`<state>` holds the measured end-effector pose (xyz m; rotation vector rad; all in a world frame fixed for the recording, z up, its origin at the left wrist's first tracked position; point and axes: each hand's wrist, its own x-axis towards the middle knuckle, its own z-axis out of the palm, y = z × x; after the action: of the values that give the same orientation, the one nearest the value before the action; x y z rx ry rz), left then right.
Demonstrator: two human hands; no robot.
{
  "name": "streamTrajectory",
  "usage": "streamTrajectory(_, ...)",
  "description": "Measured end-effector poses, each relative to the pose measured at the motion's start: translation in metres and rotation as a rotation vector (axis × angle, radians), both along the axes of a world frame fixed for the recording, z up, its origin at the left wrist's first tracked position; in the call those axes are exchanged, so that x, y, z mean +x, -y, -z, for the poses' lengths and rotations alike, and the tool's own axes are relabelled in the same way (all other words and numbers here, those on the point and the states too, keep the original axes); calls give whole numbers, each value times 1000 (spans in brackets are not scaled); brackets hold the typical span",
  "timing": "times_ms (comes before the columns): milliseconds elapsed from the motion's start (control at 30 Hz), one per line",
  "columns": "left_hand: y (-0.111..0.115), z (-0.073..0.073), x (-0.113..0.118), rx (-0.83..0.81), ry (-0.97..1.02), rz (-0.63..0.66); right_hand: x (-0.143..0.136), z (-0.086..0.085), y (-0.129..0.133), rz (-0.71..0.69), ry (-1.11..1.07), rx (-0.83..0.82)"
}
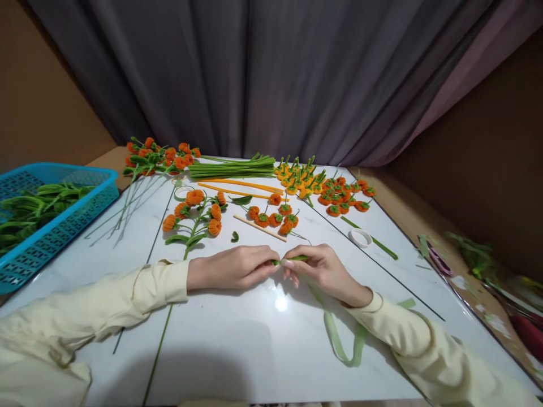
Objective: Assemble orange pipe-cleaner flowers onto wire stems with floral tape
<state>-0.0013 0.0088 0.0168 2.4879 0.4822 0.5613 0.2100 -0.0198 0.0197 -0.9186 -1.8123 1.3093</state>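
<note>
My left hand (240,267) and my right hand (326,274) meet over the middle of the white table, fingertips pinched together. Between them is a short green pipe cleaner piece (301,258), mostly covered by the fingers. A pale green tape strip (335,334) trails from beneath my right hand onto the table. Under my left forearm runs the long green stem of an orange pipe cleaner flower spray (195,226). Just beyond the hands lie a wooden stick (259,228), a small curled green piece (235,237) and several loose orange flower heads (275,219).
A blue basket (91,212) of green leaves stands left. Along the back lie finished orange sprays (163,157), green pipe cleaners (233,168) and yellow flower heads (301,180). Right are more orange heads (339,195), a white tape roll (360,238) and scissors (440,261).
</note>
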Motion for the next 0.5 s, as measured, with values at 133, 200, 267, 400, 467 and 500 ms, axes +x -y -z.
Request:
streamTrajectory(133, 3, 2, 1, 65, 24, 25, 1, -1, -4, -92, -64, -183)
streamTrajectory(200, 4, 2, 2, 22, 58, 14, 2, -1, -5, -134, -62, -220)
streamTrajectory(267, 5, 1, 3, -63, 83, -8, 3, -2, -6, -154, -32, -221)
streamTrajectory(400, 5, -7, 4, -380, 66, -50, 6, -9, -6, -155, 94, -83)
streamTrajectory(467, 6, -11, 5, -590, 47, -67, 7, -11, -5, -153, 174, 55)
streamTrajectory(500, 6, -12, 6, -701, 43, -72, 7, -12, -5, -150, 210, 132)
